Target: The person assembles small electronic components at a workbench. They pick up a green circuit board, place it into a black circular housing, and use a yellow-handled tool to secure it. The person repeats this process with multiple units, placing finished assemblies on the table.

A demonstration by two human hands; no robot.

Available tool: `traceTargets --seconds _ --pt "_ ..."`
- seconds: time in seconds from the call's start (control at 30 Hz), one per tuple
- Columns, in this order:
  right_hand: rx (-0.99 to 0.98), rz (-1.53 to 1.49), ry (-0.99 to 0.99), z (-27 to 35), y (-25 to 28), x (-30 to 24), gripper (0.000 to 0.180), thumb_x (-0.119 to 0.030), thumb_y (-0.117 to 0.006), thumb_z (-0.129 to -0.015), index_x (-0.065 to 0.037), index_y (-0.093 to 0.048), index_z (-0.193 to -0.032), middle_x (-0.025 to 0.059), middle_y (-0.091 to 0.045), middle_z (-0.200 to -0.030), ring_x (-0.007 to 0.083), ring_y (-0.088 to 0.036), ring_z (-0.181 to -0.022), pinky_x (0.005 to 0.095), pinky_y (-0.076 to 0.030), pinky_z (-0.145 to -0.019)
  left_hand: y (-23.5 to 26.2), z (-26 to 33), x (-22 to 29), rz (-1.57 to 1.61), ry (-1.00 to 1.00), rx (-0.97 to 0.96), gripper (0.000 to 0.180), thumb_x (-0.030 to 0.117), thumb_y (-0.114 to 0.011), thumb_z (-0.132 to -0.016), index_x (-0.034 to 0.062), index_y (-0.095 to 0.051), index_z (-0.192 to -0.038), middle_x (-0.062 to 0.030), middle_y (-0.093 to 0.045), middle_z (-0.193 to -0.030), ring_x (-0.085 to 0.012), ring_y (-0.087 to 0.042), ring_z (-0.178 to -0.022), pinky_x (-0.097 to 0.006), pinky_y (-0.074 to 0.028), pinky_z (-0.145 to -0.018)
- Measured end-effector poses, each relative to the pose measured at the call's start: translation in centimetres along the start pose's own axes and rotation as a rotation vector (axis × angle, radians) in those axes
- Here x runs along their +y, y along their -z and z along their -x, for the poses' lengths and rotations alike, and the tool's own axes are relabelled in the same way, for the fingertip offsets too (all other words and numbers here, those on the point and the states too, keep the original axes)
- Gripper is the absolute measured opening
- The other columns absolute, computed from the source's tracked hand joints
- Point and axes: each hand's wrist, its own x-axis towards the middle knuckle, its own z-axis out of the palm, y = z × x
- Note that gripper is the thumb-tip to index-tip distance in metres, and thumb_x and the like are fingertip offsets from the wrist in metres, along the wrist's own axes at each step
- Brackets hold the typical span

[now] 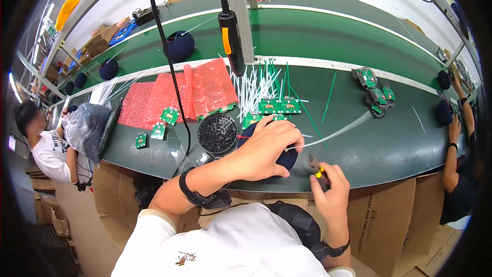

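Observation:
My left hand (271,146) is closed over a dark navy, rounded, fabric-like bundle (288,160) at the table's near edge. A long white cable tie (338,132) sticks out of that bundle toward the right, and a short red wire shows on its left. My right hand (332,187) grips a pair of cutting pliers (314,165) with dark and yellow handles. Their jaws point up and left, just right of the bundle and apart from it. Much of the bundle is hidden under my left hand.
Left of my hand stands a round tub (199,136) of small black parts. Behind are green circuit boards (290,105), white and green cable ties (256,87) and pink bubble wrap (154,97). A black electric screwdriver (231,41) hangs overhead. Co-workers sit on both sides.

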Motion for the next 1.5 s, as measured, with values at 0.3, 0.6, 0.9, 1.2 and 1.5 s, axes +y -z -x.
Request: traceTargets --seconds 0.3,0.6,0.9,1.2,1.5 --pt "-0.042 -0.025 0.114 -2.4 -1.9 -1.1 0.034 -0.002 -0.079 -0.078 -0.007 -0.073 -0.111 0.0086 -0.059 -0.086 0.0222 -0.063 -0.075 0.0332 -0.052 -0.066 -0.5 0.1 0.1 -0.002 -0.039 0.078 0.059 0.01 -0.095 -0.064 0.0148 -0.058 -0.109 -0.0035 -0.061 -0.112 -0.0299 -0.055 -0.126 -0.062 -0.026 -0.12" --pt "-0.076 0.08 0.113 -2.9 -1.9 -1.0 0.029 -0.008 -0.082 -0.078 -0.008 -0.074 -0.106 0.0086 -0.058 -0.077 0.0255 -0.062 -0.066 0.0373 -0.049 -0.061 -0.7 0.0 -0.1 0.035 0.032 0.098 0.031 0.022 -0.084 -0.086 0.0125 -0.064 -0.107 -0.0058 -0.067 -0.117 -0.0319 -0.054 -0.137 -0.06 -0.025 -0.121" --pt "0.086 0.567 0.011 -5.4 -0.5 3.1 0.042 -0.026 -0.089 -0.078 -0.01 -0.073 -0.113 0.0093 -0.064 -0.095 0.0313 -0.064 -0.088 0.0469 -0.049 -0.075 -0.1 0.8 0.1 0.086 0.106 0.597 0.013 0.012 -0.072 -0.098 -0.0004 -0.069 -0.101 -0.0103 -0.067 -0.094 -0.0197 -0.064 -0.077 -0.032 -0.05 -0.068" --pt "-0.223 0.148 0.421 -5.6 -0.5 -2.8 0.065 -0.023 -0.092 -0.073 -0.01 -0.068 -0.132 0.0244 -0.053 -0.148 0.0452 -0.054 -0.133 0.0506 -0.044 -0.115 1.8 3.7 -4.6 -0.032 0.356 0.56 0.019 0.019 -0.073 -0.097 -0.0004 -0.075 -0.096 -0.0148 -0.069 -0.073 -0.0234 -0.068 -0.063 -0.036 -0.052 -0.061" --pt "-0.297 0.111 0.308 -6.6 -1.3 -6.2 0.057 -0.021 -0.099 -0.062 -0.007 -0.068 -0.108 0.0296 -0.047 -0.156 0.0466 -0.055 -0.136 0.048 -0.051 -0.106 2.3 1.4 -11.3 -0.245 0.621 0.407 0.03 0.032 -0.073 -0.09 0.003 -0.079 -0.096 -0.023 -0.075 -0.092 -0.0437 -0.073 -0.088 -0.052 -0.057 -0.085"
